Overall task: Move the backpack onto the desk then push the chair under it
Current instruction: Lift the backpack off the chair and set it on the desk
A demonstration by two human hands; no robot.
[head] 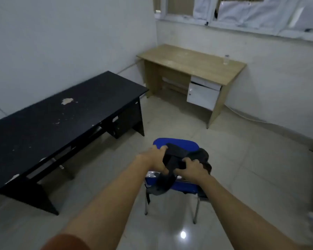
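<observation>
Black backpack (186,159) is sitting on the blue chair (177,145), and you are gripping it with both hands: left hand (156,159) and right hand (192,169) are closing on its straps. No readable labels are showing.

Bare room under a covered window

The window (260,28) runs along the top right, its white frame scuffed and its panes hung with crumpled white sheets (246,13). Below the window is a pale wall (278,74), and in front of that wall stands a small clear bottle (226,59), upright. Further below the window, a pale cable (246,117) trails along the foot of the wall. Glossy beige floor tiles (242,168) spread out from the window wall, with a bright light reflection (183,234) far from the window.
</observation>
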